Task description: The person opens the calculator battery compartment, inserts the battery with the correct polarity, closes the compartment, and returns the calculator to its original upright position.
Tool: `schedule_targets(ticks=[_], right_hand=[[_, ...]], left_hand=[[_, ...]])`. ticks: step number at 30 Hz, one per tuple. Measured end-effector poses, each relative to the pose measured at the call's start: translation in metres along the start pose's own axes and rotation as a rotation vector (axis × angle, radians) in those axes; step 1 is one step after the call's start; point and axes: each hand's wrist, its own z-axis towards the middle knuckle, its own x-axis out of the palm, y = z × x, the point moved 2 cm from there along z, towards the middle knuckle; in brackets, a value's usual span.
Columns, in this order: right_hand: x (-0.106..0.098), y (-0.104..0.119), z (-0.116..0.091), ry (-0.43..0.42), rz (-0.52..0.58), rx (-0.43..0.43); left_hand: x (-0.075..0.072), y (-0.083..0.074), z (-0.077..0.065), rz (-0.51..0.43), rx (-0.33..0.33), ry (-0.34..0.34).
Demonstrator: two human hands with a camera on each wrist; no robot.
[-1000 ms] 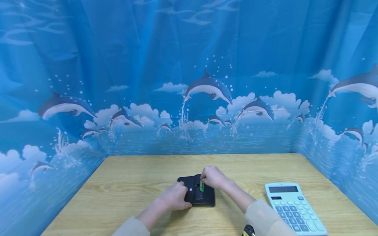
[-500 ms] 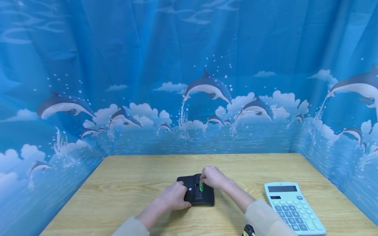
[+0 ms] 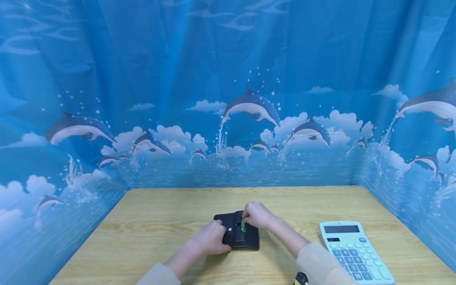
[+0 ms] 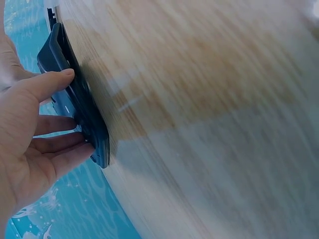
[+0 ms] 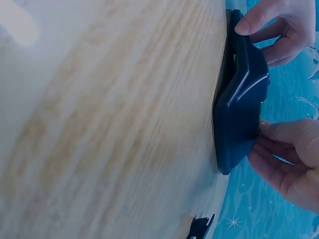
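A black wedge-shaped electronic device [image 3: 229, 218] lies on the wooden table with its battery slot facing up. My left hand [image 3: 211, 237] grips its left part, the thumb at the near edge, as the left wrist view also shows on the device [image 4: 82, 107]. In the slot a green battery [image 3: 243, 226] is seen, partly covered by fingers. My right hand [image 3: 257, 214] pinches at the battery's far end; in the right wrist view the thumb and fingers of this hand [image 5: 289, 159] meet right over the device's back [image 5: 244, 114].
A light blue calculator [image 3: 356, 250] lies at the right of the wooden table [image 3: 171, 206]. Near the device is a small black plastic piece [image 5: 200, 227] on the tabletop. A blue dolphin curtain [image 3: 213, 99] encloses the table's back and sides.
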Motion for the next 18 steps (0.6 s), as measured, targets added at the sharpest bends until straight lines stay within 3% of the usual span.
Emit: schedule_targets(ticks=[9,18], right_hand=[[-0.0031,0.0055,0.0011,0.047,0.055,0.078],[-0.0030,0.0071,0.0007,0.050,0.082,0.076]], left_hand=[[0.0004,0.0009,-0.0002,-0.007,0.001,-0.002],[0.0008,0.0014,0.0004,-0.011,0.001,-0.007]])
